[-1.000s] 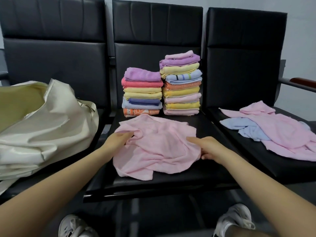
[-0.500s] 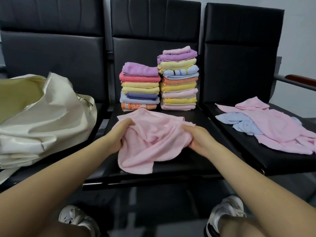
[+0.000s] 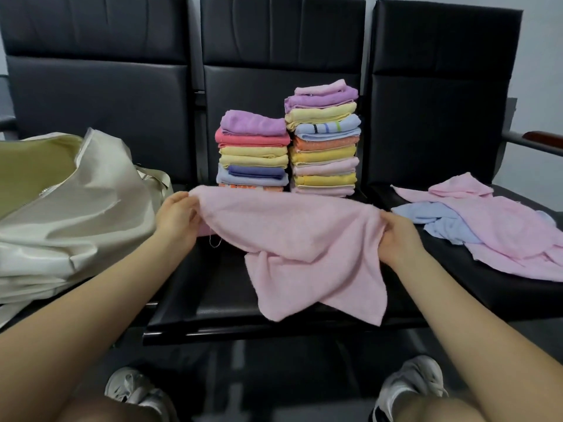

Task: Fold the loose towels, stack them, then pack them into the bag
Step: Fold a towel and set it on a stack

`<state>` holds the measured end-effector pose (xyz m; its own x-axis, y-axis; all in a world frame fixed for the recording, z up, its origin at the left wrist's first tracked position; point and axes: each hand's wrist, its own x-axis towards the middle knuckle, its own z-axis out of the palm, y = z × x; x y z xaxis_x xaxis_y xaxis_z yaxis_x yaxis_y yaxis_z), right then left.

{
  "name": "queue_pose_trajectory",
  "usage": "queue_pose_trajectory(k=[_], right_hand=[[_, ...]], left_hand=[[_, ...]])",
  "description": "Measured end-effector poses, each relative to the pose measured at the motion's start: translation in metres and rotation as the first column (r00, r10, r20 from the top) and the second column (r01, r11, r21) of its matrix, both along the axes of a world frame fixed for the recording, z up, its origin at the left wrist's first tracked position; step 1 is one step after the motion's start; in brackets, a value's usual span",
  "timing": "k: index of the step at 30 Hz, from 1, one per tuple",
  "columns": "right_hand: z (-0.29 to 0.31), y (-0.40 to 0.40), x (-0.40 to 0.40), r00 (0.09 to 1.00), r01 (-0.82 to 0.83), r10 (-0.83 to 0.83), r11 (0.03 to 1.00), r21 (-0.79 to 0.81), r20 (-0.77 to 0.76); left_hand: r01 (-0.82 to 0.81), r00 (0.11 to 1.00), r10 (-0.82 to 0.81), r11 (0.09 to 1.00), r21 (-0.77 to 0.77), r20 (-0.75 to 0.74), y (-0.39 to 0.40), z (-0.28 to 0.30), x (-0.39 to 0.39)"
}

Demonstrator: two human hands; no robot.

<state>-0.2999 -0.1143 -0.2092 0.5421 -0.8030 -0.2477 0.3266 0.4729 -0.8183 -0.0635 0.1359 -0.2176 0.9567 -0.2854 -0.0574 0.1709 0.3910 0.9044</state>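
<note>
**Pink towel lifted and spread, fold about to start**

Change: a second ago the pink towel lay crumpled on the middle seat with my hands resting on its sides. Now it's up off the seat, stretched between both hands, top edge roughly level, lower part hanging in two loose points that touch the seat front.

Fingers: left hand pinches the towel's left top corner, fingers curled round the edge. Right hand grips the right top corner the same way. Both holding cloth, nothing else.

What it means: I read this as the shake-out before the first fold. Bottom hem is uneven, so it likely needs squaring first.

Layout, relative to the middle seat:
- Two stacks of folded towels at its back, against the backrest. Right one taller, left one shorter, touching or nearly so.
- Bag on the seat to its left, mouth open, no towels visible inside.
- Loose pile on the seat to its right: pink ones plus one light blue, unfolded.

Progress: most folded, a few left, packing not started.

Writing: none legible. No brand or label on the bag or towels; one towel in the taller stack has a striped band, no text.
</note>
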Motion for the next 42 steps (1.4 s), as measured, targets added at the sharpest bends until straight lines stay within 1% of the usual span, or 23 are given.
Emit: queue_pose_trajectory(k=[1, 3, 5, 6, 8, 10, 14, 17, 19, 20, 22, 24, 25, 26, 28, 31, 33, 34, 36, 37, 39, 40, 42], right_hand=[[-0.008, -0.001, -0.002, 0.997, -0.058, 0.059, 0.998, 0.020, -0.049], [-0.020, -0.003, -0.005, 0.940, -0.145, 0.121, 0.988, -0.050, -0.318], [-0.025, -0.001, -0.005, 0.798, -0.246, 0.068, 0.944, -0.221, -0.599], [-0.025, 0.001, -0.006, 0.732, -0.288, 0.016, 0.913, -0.288, -0.681], [-0.025, 0.008, -0.011, 0.654, -0.394, -0.042, 0.833, -0.388, -0.755], [-0.026, 0.015, -0.016, 0.588, -0.482, -0.055, 0.778, -0.404, -0.807], [-0.028, 0.033, -0.016, 0.364, -0.725, -0.185, 0.559, -0.403, -0.913], [-0.029, 0.050, -0.014, 0.390, -0.753, -0.198, 0.493, -0.435, -0.899], [-0.029, 0.056, -0.012, 0.480, -0.725, -0.184, 0.467, -0.506, -0.858], [-0.028, 0.058, -0.010, 0.547, -0.680, -0.167, 0.483, -0.552, -0.820], [-0.025, 0.057, -0.006, 0.684, -0.524, -0.071, 0.645, -0.557, -0.726], [-0.023, 0.052, 0.000, 0.805, -0.353, 0.056, 0.845, -0.401, -0.591], [-0.023, 0.048, 0.003, 0.848, -0.271, 0.073, 0.911, -0.311, -0.524], [-0.023, 0.045, 0.005, 0.870, -0.200, 0.056, 0.948, -0.246, -0.491], [-0.024, 0.041, 0.006, 0.846, -0.133, 0.009, 0.972, -0.195, -0.534], [-0.026, 0.039, 0.005, 0.806, -0.169, -0.023, 0.948, -0.268, -0.591], [-0.029, 0.038, 0.005, 0.810, -0.198, -0.037, 0.922, -0.332, -0.586], [-0.031, 0.037, 0.005, 0.812, -0.209, -0.036, 0.914, -0.347, -0.583], [-0.032, 0.037, 0.005, 0.804, -0.258, -0.021, 0.888, -0.381, -0.594], [-0.033, 0.036, 0.004, 0.790, -0.303, -0.008, 0.864, -0.401, -0.614], [-0.036, 0.034, 0.003, 0.758, -0.390, 0.015, 0.812, -0.435, -0.652], [-0.037, 0.035, 0.002, 0.744, -0.423, 0.020, 0.787, -0.448, -0.668], [-0.038, 0.034, 0.001, 0.720, -0.472, 0.007, 0.738, -0.483, -0.694]], left_hand=[[0.003, 0.999, -0.007, 0.995, 0.095, 0.035, -0.003, -0.006, 0.000], [0.074, 0.993, -0.099, 0.955, 0.288, 0.072, -0.008, -0.018, -0.007], [0.095, 0.976, -0.177, 0.866, 0.491, 0.123, -0.010, -0.028, -0.015], [0.058, 0.976, -0.164, 0.826, 0.561, 0.141, -0.009, -0.033, -0.017], [-0.035, 0.983, -0.089, 0.774, 0.632, 0.162, -0.006, -0.036, -0.026], [-0.092, 0.967, -0.112, 0.682, 0.726, 0.228, -0.005, -0.037, -0.036], [-0.103, 0.848, -0.448, 0.383, 0.918, 0.282, -0.010, -0.029, -0.064], [-0.099, 0.786, -0.573, 0.253, 0.962, 0.232, -0.016, -0.030, -0.063], [-0.113, 0.767, -0.592, 0.253, 0.961, 0.246, -0.022, -0.026, -0.061], [-0.106, 0.788, -0.553, 0.314, 0.943, 0.272, -0.026, -0.023, -0.061], [-0.032, 0.884, -0.377, 0.541, 0.840, 0.276, -0.035, -0.017, -0.060], [0.149, 0.963, -0.244, 0.833, 0.533, 0.112, -0.039, -0.008, -0.058], [0.229, 0.970, -0.244, 0.922, 0.311, 0.010, -0.039, -0.005, -0.055], [0.263, 0.965, -0.260, 0.958, 0.116, -0.042, -0.040, -0.004, -0.049], [0.296, 0.954, -0.298, 0.954, -0.056, -0.033, -0.038, -0.003, -0.037], [0.292, 0.952, -0.293, 0.956, 0.033, 0.091, -0.040, -0.010, -0.026], [0.317, 0.929, -0.349, 0.922, 0.223, 0.120, -0.043, -0.022, -0.020], [0.294, 0.914, -0.380, 0.864, 0.408, 0.146, -0.042, -0.027, -0.021], [0.095, 0.879, -0.400, 0.680, 0.727, 0.260, -0.042, -0.039, -0.023], [-0.031, 0.870, -0.370, 0.617, 0.786, 0.325, -0.041, -0.042, -0.027], [-0.181, 0.851, -0.322, 0.561, 0.808, 0.415, -0.040, -0.044, -0.038], [-0.235, 0.823, -0.346, 0.515, 0.824, 0.451, -0.039, -0.048, -0.041], [-0.356, 0.715, -0.493, 0.355, 0.865, 0.496, -0.041, -0.052, -0.043]])
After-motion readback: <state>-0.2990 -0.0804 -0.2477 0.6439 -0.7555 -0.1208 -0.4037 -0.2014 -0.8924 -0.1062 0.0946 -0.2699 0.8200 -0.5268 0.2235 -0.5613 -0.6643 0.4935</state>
